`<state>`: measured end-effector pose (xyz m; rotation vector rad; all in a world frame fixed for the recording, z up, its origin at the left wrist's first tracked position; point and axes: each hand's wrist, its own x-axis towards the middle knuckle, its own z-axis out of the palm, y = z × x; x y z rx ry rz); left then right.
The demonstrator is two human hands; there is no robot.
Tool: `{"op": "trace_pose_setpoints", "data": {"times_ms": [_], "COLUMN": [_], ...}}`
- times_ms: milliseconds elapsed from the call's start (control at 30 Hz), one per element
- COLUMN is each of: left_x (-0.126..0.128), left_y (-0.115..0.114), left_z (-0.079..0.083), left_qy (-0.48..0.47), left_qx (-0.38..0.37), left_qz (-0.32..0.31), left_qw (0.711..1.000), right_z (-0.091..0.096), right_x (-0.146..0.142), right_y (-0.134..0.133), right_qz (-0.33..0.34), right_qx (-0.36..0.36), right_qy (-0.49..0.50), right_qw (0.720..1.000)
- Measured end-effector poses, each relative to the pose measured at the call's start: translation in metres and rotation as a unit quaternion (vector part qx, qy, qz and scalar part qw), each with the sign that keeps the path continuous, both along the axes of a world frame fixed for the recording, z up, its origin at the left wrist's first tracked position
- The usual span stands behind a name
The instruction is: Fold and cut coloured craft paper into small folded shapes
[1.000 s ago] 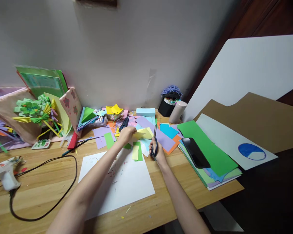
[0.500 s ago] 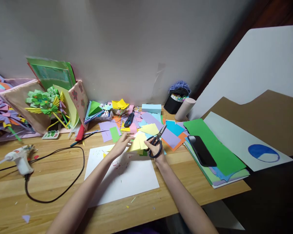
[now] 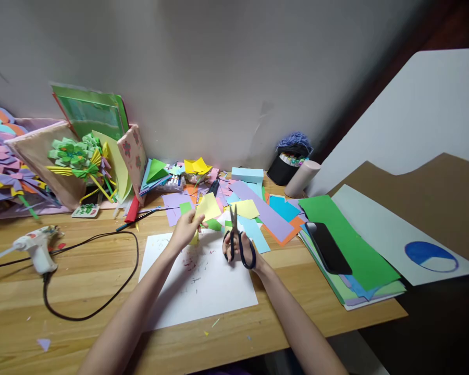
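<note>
My left hand (image 3: 186,229) pinches a pale yellow piece of paper (image 3: 209,206) above the far edge of a white sheet (image 3: 203,291). A small green paper piece (image 3: 213,224) shows just beside its fingertips; whether the hand holds that too I cannot tell. My right hand (image 3: 234,249) has its fingers through the handles of dark-handled scissors (image 3: 234,224). The blades point away from me and are slightly parted, with nothing between them. Another pale yellow piece (image 3: 246,209) lies beyond the scissors among the coloured papers. Dark specks are scattered on the white sheet.
At the left lies a white glue gun (image 3: 37,247) with a looping black cable (image 3: 136,255). A phone (image 3: 328,247) rests on a stack of green paper (image 3: 369,260) at right. Toward the wall are a black marker holder (image 3: 279,167), a pale cylinder (image 3: 303,178) and a purple strip (image 3: 261,208).
The scissors have moved left and nearer me, away from the yellow paper, and their blades now point straight ahead. My left hand has shifted slightly left, raising the yellow paper.
</note>
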<state>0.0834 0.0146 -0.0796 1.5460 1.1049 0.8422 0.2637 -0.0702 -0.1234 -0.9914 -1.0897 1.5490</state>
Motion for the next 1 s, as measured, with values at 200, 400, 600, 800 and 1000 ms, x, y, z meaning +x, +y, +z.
{"op": "trace_pose_setpoints", "data": {"times_ms": [200, 400, 600, 800, 1000], "left_x": [-0.008, 0.000, 0.001, 0.003, 0.003], "left_y": [-0.001, -0.007, -0.007, -0.008, -0.007], "left_z": [0.010, 0.004, 0.000, 0.002, -0.002], "left_qy": [0.018, 0.036, 0.035, 0.032, 0.033], "left_qx": [0.074, 0.039, 0.030, 0.019, 0.025], "left_qz": [0.010, -0.073, -0.069, -0.071, -0.069], "left_qw": [0.997, 0.996, 0.997, 0.997, 0.997], "right_z": [0.004, 0.001, -0.003, -0.004, -0.003], "right_x": [-0.019, -0.022, -0.022, -0.022, -0.022], "right_y": [-0.017, -0.016, -0.016, -0.016, -0.016], "right_qz": [0.127, 0.084, 0.071, 0.069, 0.070], "right_qx": [-0.029, -0.021, -0.030, -0.036, -0.041], "right_qy": [-0.062, -0.081, -0.076, -0.066, -0.058], "right_qw": [0.990, 0.993, 0.994, 0.995, 0.995]}}
